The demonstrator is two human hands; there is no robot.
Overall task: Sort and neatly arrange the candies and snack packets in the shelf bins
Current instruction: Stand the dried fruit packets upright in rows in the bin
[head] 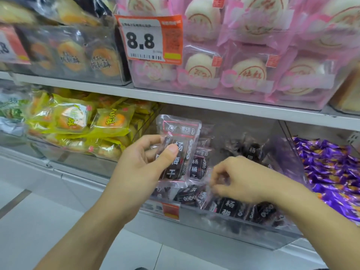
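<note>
- The left hand (145, 158) reaches in from the lower left, forearm slanting up to the right, palm turned toward the camera. Its thumb lies across the front of a clear dark plum packet (180, 147) and its fingers curl behind it, so it grips the packet.
- That packet is held upright above the front of the clear middle bin (253, 229) on the lower shelf; its long axis runs vertically, sealed top edge up, printed face toward the camera.
- The right hand (240, 179) comes in from the lower right, knuckles up, fingers curled down, pinching the clear edge of a second plum packet (197, 165) just beside and partly behind the first; that one also stands roughly upright.
- More plum packets (229, 206) lie jumbled in the bin at mixed angles; motion blur keeps me from counting them.
- 2 hands and 2 forearms are in view, and 2 shelf levels.
- On the lower shelf, 3 bins are clear: yellow pastry packets (78, 121) left of the middle bin, purple wrapped candies (331, 168) right of it.
- On the upper shelf sit pink-wrapped white buns (247, 73) in a clear bin, and round orange pastries (72, 55) to their left.
- A price tag (144, 39) reading 8.8 hangs on the front of the bun bin; another small orange tag (171, 211) sits on the front lip of the middle bin.
</note>
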